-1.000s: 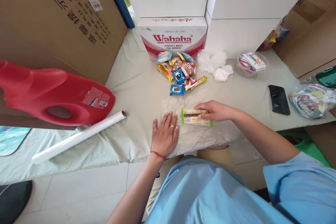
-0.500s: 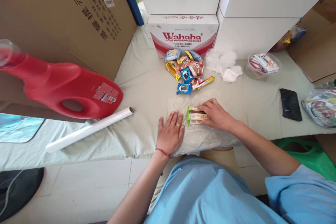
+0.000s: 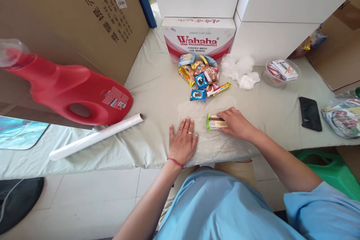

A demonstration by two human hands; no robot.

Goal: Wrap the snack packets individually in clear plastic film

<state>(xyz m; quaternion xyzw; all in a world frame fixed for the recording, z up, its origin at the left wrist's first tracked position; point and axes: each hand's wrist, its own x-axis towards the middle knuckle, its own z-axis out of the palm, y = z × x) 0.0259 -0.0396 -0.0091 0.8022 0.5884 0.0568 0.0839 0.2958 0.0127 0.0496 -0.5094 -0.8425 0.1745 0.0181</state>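
My right hand (image 3: pixel 235 123) grips a packaged snack bar (image 3: pixel 213 122) with a green end and a barcode on its wrapper. The fingers hide its right end. Beneath it lies a sheet of clear plastic film (image 3: pixel 208 146), wrinkled toward the table's front edge. My left hand (image 3: pixel 183 140) rests flat with fingers spread on the film's left side, palm down and holding nothing. Beyond the hands is a pile of small wrapped snacks (image 3: pixel 201 77), with blue, brown and yellow wrappers.
A white cardboard roll (image 3: pixel 98 137) and a large red bottle (image 3: pixel 84 95) lie at the left, by a brown carton (image 3: pixel 112 15). A Wahaha box (image 3: pixel 198 39) stands behind. White crumpled tissue (image 3: pixel 239 68), a round plastic tub (image 3: pixel 271 78) and a black phone (image 3: pixel 309 113) are at the right.
My right hand has shifted the snack bar slightly to the right over the film. My left hand stays flat in nearly the same place.
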